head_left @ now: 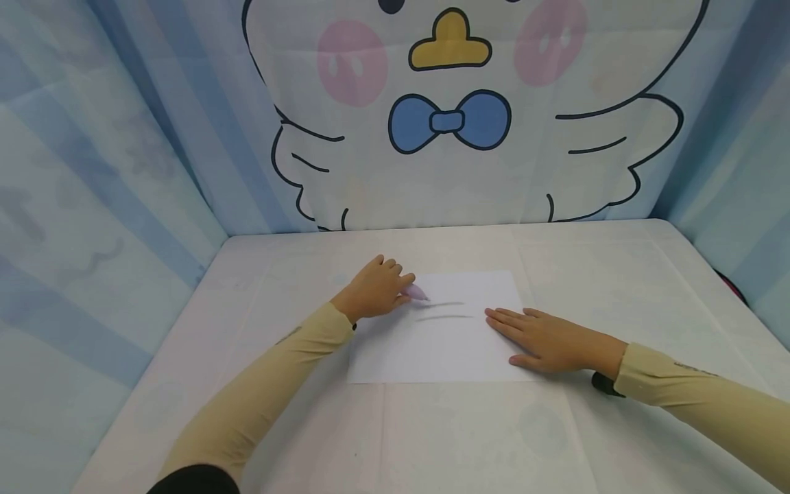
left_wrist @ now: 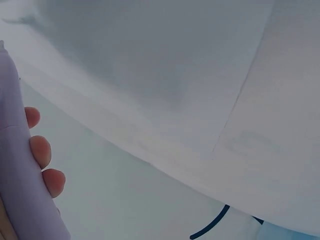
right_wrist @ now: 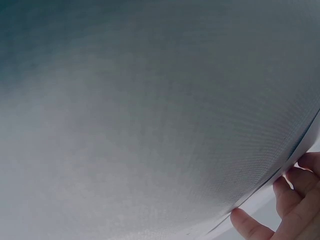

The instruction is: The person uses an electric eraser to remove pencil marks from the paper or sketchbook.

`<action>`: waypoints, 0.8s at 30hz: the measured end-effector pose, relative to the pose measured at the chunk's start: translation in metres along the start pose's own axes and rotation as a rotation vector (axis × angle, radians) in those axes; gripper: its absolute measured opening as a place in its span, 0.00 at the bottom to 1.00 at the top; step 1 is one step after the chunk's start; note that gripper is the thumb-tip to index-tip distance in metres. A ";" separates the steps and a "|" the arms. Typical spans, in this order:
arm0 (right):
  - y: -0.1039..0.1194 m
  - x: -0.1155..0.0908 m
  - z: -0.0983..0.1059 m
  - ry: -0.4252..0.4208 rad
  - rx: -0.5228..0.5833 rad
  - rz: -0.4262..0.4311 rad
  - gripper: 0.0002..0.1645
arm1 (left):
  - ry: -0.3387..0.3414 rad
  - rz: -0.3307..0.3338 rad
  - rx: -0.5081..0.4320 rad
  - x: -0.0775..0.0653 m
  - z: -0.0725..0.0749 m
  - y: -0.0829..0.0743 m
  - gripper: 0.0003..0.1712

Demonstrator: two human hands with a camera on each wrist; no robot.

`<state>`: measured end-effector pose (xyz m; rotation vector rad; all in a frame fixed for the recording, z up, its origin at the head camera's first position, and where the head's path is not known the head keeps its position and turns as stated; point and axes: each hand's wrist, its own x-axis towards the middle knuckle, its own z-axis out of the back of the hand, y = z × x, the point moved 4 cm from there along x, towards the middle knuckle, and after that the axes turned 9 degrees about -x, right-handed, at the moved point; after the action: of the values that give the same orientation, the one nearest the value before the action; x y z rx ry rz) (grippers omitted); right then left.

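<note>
The left hand (head_left: 375,291) grips a lilac tool (head_left: 416,293) (smooth, tapered) over white paper (head_left: 401,353); the right hand (head_left: 555,341) lies flat.

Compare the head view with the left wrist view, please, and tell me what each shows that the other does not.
Only the head view shows the right hand at the paper's right side, the beige sleeves and the printed blue bow tie.

Only the left wrist view shows most of the lilac pen's length, with a seam across it.

Both share the left hand holding the pen, the paper, the table and part of the backdrop.
</note>
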<state>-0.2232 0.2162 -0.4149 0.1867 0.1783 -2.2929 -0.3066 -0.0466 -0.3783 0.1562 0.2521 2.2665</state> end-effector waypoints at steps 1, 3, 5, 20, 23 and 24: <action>0.000 0.000 0.000 -0.005 -0.003 0.003 0.42 | -0.008 -0.002 0.003 -0.002 0.000 0.001 0.19; 0.000 0.000 -0.001 -0.014 -0.007 0.006 0.42 | -0.029 -0.006 0.001 -0.006 0.000 0.002 0.17; -0.001 0.000 -0.001 -0.023 -0.011 0.008 0.42 | -0.044 -0.011 0.001 -0.009 0.000 0.003 0.15; 0.000 0.000 -0.001 -0.023 -0.010 0.007 0.41 | 0.065 0.018 -0.009 -0.016 -0.010 0.008 0.12; 0.000 0.001 -0.001 -0.009 -0.007 0.003 0.41 | 0.052 0.009 -0.010 -0.017 -0.011 0.007 0.11; 0.000 0.001 0.000 -0.008 -0.009 0.004 0.41 | 0.049 0.005 -0.015 -0.017 -0.011 0.007 0.11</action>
<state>-0.2237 0.2155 -0.4155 0.1723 0.1843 -2.2885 -0.3029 -0.0657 -0.3876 0.0938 0.2601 2.2785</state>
